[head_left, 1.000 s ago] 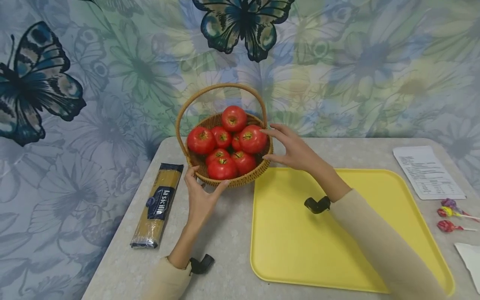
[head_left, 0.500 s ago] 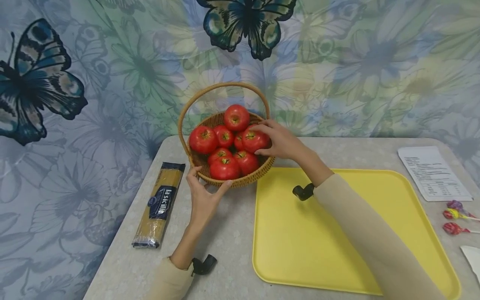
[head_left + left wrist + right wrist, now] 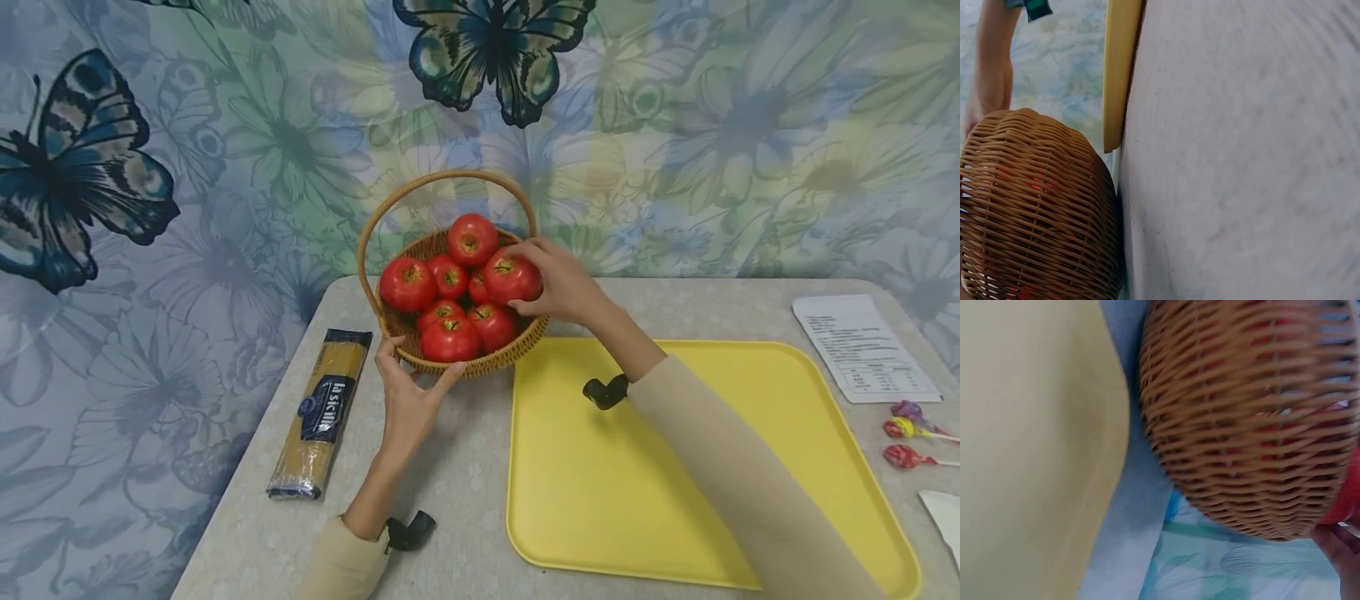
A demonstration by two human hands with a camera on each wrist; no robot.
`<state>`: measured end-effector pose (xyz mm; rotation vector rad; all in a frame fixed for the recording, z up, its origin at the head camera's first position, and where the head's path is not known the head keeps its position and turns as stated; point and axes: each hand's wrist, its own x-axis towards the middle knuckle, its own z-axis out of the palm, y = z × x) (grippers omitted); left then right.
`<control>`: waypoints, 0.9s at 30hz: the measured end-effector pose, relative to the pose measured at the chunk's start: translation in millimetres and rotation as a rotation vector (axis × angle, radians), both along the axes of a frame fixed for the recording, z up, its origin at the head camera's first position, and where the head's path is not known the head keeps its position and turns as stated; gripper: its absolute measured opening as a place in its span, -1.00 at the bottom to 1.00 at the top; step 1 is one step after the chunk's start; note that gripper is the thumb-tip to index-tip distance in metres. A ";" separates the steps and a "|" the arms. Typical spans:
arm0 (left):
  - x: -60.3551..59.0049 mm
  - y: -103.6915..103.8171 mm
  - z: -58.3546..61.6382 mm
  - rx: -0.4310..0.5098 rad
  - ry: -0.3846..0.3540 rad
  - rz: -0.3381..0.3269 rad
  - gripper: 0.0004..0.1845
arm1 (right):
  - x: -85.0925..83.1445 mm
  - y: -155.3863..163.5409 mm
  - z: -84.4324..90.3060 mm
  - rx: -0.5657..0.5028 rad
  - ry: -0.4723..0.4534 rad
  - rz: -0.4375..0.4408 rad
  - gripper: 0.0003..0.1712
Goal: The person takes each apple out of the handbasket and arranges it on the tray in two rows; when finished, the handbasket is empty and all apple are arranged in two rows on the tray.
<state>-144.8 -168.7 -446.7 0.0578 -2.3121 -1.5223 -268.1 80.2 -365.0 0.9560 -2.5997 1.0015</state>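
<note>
A round wicker basket (image 3: pixel 491 363) with a tall arched handle stands near the back of the table, heaped with several red apples (image 3: pixel 450 338). My left hand (image 3: pixel 408 400) holds the basket's near-left rim, with thumb and fingers spread along it. At the right side, my right hand (image 3: pixel 558 279) grips one apple (image 3: pixel 513 277), fingers over its top and thumb below. That apple sits at the right rim, beside the others. From the left wrist view, the basket's woven wall (image 3: pixel 1041 206) hides most of the apples. The right wrist view catches the right fingertips (image 3: pixel 1335 550) at the rim.
To the left lies a packet of spaghetti (image 3: pixel 321 417). A large yellow tray (image 3: pixel 675 467) fills the right side, its far-left corner close to the basket. Beyond it are a printed sheet (image 3: pixel 862 348), several lollipops (image 3: pixel 903 456) and a white paper (image 3: pixel 941 517). A patterned wall backs the table.
My right hand has moved left from the basket's right rim and closed round an apple, which now shows slightly shifted. The left hand has stayed on the basket rim.
</note>
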 end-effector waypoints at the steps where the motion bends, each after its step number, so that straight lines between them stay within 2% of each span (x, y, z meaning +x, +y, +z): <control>1: 0.3 -0.1 -0.1 0.001 0.001 0.000 -0.06 | 4.7 1.6 1.1 -0.036 0.009 -0.005 -0.27; 5: 0.4 -0.2 0.0 0.005 -0.003 -0.001 -0.07 | 29.9 13.5 9.5 -0.177 0.022 -0.018 -0.24; 10: -0.4 0.4 1.2 0.011 -0.002 -0.004 -0.06 | 61.5 42.5 8.3 -0.264 0.035 -0.076 -0.19; 14: -1.0 0.7 1.8 0.004 -0.013 -0.006 -0.06 | 82.1 67.9 -12.0 -0.257 0.002 -0.139 -0.16; 17: -1.7 0.4 1.9 0.001 -0.011 -0.010 -0.06 | 92.5 79.9 -33.8 -0.229 -0.080 -0.151 -0.17; 22: -1.8 -1.1 0.6 0.006 -0.008 -0.010 -0.06 | 97.4 82.8 -67.0 -0.176 -0.220 -0.112 -0.20; 27: -0.5 -1.6 -0.8 0.010 -0.015 -0.012 -0.06 | 99.4 76.3 -83.8 -0.131 -0.216 -0.059 -0.18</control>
